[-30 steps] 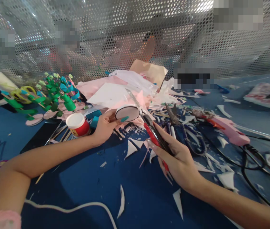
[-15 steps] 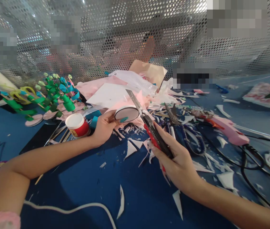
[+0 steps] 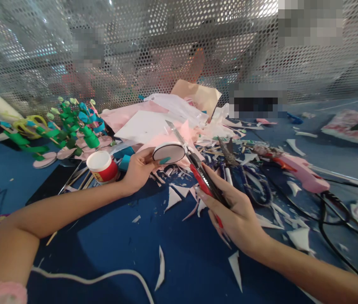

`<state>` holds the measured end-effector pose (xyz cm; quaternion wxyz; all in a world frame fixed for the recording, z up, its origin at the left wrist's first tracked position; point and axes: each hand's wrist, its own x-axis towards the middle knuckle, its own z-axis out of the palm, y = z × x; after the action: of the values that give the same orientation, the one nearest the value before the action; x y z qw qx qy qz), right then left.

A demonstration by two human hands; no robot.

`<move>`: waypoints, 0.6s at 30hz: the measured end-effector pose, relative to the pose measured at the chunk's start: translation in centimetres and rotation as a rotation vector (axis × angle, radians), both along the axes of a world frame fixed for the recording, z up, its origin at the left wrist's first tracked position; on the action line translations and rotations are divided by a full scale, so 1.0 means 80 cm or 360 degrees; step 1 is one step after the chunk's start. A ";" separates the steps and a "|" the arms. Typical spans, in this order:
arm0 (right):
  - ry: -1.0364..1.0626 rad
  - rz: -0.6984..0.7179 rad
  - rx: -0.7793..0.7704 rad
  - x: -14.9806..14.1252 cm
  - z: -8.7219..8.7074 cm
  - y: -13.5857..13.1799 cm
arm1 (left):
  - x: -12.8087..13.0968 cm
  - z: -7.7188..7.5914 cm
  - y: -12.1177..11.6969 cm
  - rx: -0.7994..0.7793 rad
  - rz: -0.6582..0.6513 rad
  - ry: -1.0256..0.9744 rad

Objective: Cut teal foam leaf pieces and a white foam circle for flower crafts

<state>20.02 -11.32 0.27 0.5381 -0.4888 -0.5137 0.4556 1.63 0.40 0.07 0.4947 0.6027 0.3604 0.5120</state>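
Observation:
My left hand [image 3: 141, 170] pinches the left edge of a round foam disc [image 3: 174, 154], white with a dark outline, its thumb with a teal nail lying on the face. In my right hand [image 3: 234, 209] is a red and black utility knife [image 3: 206, 181], gripped by its handle. The knife's long metal blade [image 3: 175, 131] is extended, points up and left, and lies at the disc's right edge; whether it touches the disc I cannot tell. White offcuts [image 3: 173, 198] and small scraps lie below the disc.
Left of my hands stand a red and white cup [image 3: 103, 166] and green paper stems [image 3: 71, 122] on round bases. To the right lie scissors [image 3: 254, 181] and a pink glue gun [image 3: 305, 171] with a black cord. Paper sheets [image 3: 147, 126] are piled behind; a white cable [image 3: 103, 276] runs in front.
The knife has shifted very slightly left and its handle has rolled a little in my right hand. The disc is a touch further right; my left hand keeps its pinch.

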 end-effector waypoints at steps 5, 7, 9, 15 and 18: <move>0.0014 0.0033 -0.0163 -0.003 0.007 0.000 | -0.002 -0.002 0.001 -0.0001 -0.0083 0.0078; 0.0025 0.0026 -0.0185 -0.003 0.008 0.001 | -0.002 -0.002 0.001 0.0011 -0.0082 0.0086; 0.0024 0.0030 -0.0194 -0.003 0.008 0.002 | -0.003 -0.002 0.002 0.0037 -0.0049 0.0074; -0.0028 0.0034 -0.0170 -0.003 0.008 0.003 | -0.003 -0.002 0.002 0.0126 0.0002 0.0045; -0.0029 0.0037 -0.0173 -0.003 0.008 0.003 | -0.003 -0.001 -0.001 0.0153 -0.0013 0.0073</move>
<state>19.81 -11.11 0.89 0.5007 -0.5155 -0.4987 0.4845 1.39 0.33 -0.02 0.4588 0.6387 0.3442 0.5128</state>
